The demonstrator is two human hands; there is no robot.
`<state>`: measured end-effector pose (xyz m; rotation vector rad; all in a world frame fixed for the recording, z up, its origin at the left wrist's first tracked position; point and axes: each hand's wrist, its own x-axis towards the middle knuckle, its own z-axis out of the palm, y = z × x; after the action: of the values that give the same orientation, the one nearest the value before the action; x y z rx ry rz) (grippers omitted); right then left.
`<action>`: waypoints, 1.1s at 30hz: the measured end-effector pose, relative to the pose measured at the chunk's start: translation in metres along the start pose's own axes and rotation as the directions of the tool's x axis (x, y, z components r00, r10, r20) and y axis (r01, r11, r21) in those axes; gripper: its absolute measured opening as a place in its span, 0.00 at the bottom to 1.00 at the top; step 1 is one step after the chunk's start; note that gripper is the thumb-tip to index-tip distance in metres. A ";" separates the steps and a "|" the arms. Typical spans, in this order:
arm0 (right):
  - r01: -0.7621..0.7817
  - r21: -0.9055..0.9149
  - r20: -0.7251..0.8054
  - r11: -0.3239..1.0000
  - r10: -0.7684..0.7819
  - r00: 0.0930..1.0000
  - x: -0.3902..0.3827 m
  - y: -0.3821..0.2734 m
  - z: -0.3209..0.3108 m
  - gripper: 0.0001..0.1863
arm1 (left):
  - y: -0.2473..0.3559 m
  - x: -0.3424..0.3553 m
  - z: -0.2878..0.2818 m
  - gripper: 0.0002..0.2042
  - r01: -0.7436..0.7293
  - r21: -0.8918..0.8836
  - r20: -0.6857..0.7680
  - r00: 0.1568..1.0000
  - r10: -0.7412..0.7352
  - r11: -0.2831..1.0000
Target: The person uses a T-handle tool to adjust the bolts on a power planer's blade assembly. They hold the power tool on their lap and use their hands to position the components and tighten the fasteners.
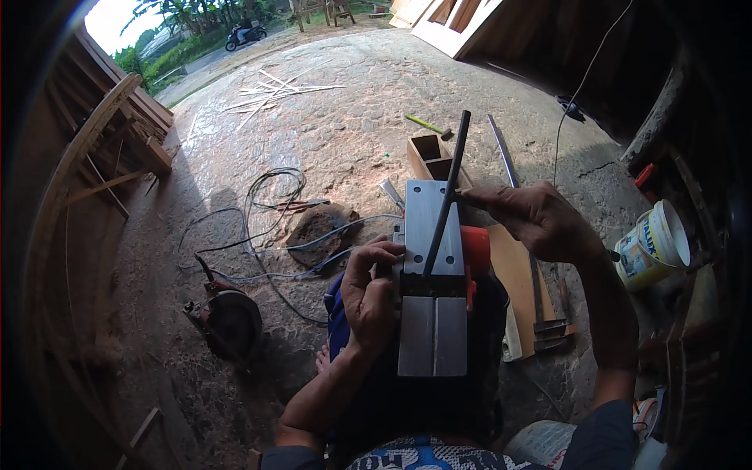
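An electric hand planer lies upside down on my lap, its two bright metal sole plates facing up with a dark cutter slot between them. My left hand is curled against the planer's left side beside the slot and steadies it. A long, thin dark rod slants over the front plate, its lower end at the slot. My right hand is closed, with finger and thumb pinching the rod about halfway along. Part of the planer's red body shows on the right.
A circular saw rests on the floor at left, near looped cables and a round wood block. Ahead are a wooden box, a hammer and thin sticks. On the right lie a long bar clamp and a bucket.
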<state>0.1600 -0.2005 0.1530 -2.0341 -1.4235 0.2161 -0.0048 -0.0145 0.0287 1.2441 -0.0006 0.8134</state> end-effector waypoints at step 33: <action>0.042 0.030 -0.052 0.999 -0.040 0.998 0.000 -0.022 0.000 0.23 | -0.001 -0.001 -0.005 0.16 0.012 -0.061 0.053 0.999 -0.008 0.998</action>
<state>0.1431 -0.1958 0.1657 -1.9693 -1.4201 0.1660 -0.0067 -0.0108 0.0256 1.2066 -0.0612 0.7666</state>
